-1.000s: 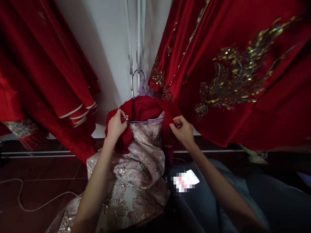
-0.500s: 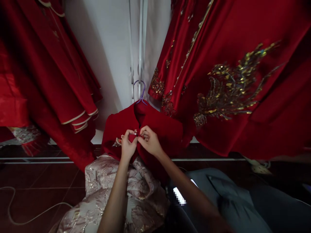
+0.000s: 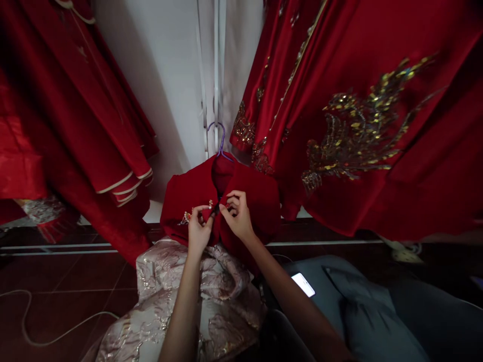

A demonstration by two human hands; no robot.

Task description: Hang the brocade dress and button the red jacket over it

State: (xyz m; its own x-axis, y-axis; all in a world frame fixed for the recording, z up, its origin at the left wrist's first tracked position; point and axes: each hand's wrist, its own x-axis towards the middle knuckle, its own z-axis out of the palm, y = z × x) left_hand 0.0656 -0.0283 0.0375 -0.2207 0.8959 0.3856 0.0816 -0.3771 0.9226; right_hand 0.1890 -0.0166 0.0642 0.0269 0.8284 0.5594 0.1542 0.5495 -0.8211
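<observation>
A red jacket [image 3: 258, 196] hangs in front of me on a purple hanger [image 3: 222, 142], its collar gaping a little. My left hand [image 3: 199, 232] pinches the jacket's front edge between thumb and finger, beside a beaded ornament [image 3: 185, 217] on the chest. On the opposite front edge is my right hand [image 3: 239, 217], thumb and index finger closed on the cloth and the other fingers curled. A dark gap separates the two edges between my fingertips. Any small fastener there is too small to make out.
Red garments with pale trim [image 3: 116, 183] hang at left. A red garment with a gold sequined motif [image 3: 358, 136] hangs at right. Below lie shiny pinkish brocade [image 3: 162, 296], a lit phone [image 3: 303, 284] and blue-grey cloth [image 3: 362, 296]. A pale cable [image 3: 68, 332] crosses the floor.
My fingertips met at the jacket's front before and are now slightly apart. My right hand has shifted a little right and up, and the collar opening looks wider.
</observation>
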